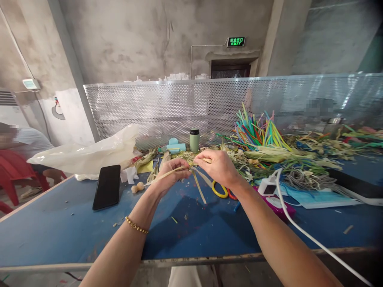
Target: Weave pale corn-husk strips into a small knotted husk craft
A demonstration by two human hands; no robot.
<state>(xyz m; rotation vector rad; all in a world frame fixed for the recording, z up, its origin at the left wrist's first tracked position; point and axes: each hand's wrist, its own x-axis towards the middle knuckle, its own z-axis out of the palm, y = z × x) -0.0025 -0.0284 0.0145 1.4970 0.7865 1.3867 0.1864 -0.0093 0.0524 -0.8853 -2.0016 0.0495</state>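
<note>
I note a black phone [107, 187] toward the left edge of the worktop [119, 243] and scissors [220, 195] just beside my right hand [220, 167]. Over the worktop's middle, that hand and my left hand [172, 173] — close together — pinch pale strips [199, 188], one end hanging. Near the far edge: a green tumbler [194, 141], upright; coloured stems [260, 131] to its right.
</note>
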